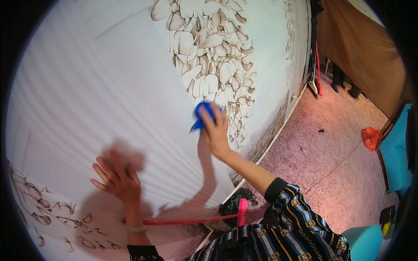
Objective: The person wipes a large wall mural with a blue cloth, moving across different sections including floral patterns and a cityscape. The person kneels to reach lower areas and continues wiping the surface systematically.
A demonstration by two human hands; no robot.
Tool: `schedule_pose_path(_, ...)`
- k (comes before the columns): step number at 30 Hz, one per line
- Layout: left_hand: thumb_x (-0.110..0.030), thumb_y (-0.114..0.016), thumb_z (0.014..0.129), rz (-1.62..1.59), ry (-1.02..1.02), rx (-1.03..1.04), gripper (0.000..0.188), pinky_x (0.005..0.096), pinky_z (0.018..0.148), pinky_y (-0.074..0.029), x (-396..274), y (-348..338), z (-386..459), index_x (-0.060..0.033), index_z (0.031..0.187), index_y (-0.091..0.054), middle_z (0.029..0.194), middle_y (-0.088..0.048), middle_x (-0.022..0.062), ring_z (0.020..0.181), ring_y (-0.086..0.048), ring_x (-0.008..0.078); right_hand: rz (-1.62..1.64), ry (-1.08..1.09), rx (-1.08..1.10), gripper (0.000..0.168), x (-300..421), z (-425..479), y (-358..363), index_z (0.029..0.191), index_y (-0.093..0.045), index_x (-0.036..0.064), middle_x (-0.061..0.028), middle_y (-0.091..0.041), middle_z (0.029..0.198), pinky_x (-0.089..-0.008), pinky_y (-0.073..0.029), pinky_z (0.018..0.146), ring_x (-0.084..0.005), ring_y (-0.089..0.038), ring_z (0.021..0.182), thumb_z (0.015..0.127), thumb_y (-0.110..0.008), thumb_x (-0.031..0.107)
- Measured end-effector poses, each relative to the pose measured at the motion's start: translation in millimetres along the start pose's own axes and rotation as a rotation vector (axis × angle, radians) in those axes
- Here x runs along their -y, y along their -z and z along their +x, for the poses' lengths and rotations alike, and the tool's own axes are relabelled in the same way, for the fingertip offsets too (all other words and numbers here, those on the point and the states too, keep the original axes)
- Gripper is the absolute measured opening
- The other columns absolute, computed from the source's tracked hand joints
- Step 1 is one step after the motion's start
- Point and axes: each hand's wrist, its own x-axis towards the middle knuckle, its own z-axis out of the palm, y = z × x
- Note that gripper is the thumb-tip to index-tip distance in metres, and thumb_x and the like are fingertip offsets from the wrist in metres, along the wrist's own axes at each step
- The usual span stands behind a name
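My right hand is closed around a blue cloth, slightly blurred, and holds it against a pale wall covering. Brown-and-white hanging blossoms are printed on the covering above and beside the cloth. At the lower left, my left hand is raised with its fingers spread and nothing in it, close to the wall and its own shadow. Whether its fingertips touch the surface cannot be told. A light bangle circles that wrist.
A red-handled broom leans at the wall's foot beside dark green foliage. Pinkish carpet lies to the right, with a red bag and turquoise chairs. A brown cloth hangs beyond; a person's dark-clad legs show below it.
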Motion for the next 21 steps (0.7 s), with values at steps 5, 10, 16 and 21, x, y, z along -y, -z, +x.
schedule_pose_path(5, -0.037, -0.052, 0.096, -0.068, 0.104, -0.027, 0.057, 0.0609, 0.117, -0.009, -26, -4, -2, -0.009, 0.145, -0.049, 0.159, -0.028, 0.0216, 0.147, -0.024, 0.041, -0.042, -0.351, -0.153, 0.067, 4, 21, -17, 0.152, -0.031, 0.007, -0.0296, -0.022, 0.154, -0.0582, -0.024, 0.11, -0.0509, -0.03, 0.127, 0.09, -0.056, 0.005)
schedule_pose_path(10, -0.037, -0.057, 0.093, -0.239, 0.053, 0.167, 0.055, 0.0668, 0.115, -0.005, -82, -5, 3, -0.0173, 0.144, -0.052, 0.155, -0.033, 0.0199, 0.148, -0.021, 0.0401, 0.039, 0.351, 0.149, 0.06, 35, -27, -4, 0.141, -0.05, 0.021, -0.0134, -0.038, 0.152, -0.0576, -0.029, 0.107, -0.0399, -0.033, 0.138, 0.084, -0.064, 0.009)
schedule_pose_path(16, -0.042, -0.065, 0.087, -0.153, -0.071, 0.234, 0.055, 0.0763, 0.107, -0.008, -117, -28, 10, -0.0299, 0.139, -0.054, 0.149, -0.038, 0.0159, 0.138, -0.034, 0.0381, -0.089, 0.872, 0.099, 0.05, -15, 58, 16, 0.129, -0.057, 0.038, 0.0093, -0.048, 0.147, -0.0591, -0.034, 0.106, -0.0198, -0.043, 0.136, 0.082, -0.067, 0.025)
schedule_pose_path(21, -0.047, -0.07, 0.081, -0.108, -0.068, 0.209, 0.06, 0.0755, 0.106, -0.012, -118, -31, 4, -0.0298, 0.136, -0.054, 0.146, -0.04, 0.0153, 0.137, -0.034, 0.0387, 0.011, 0.083, -0.272, 0.062, -25, 157, 32, 0.135, -0.056, 0.02, -0.013, -0.046, 0.144, -0.0543, -0.029, 0.105, -0.0423, -0.04, 0.124, 0.077, -0.061, 0.0)
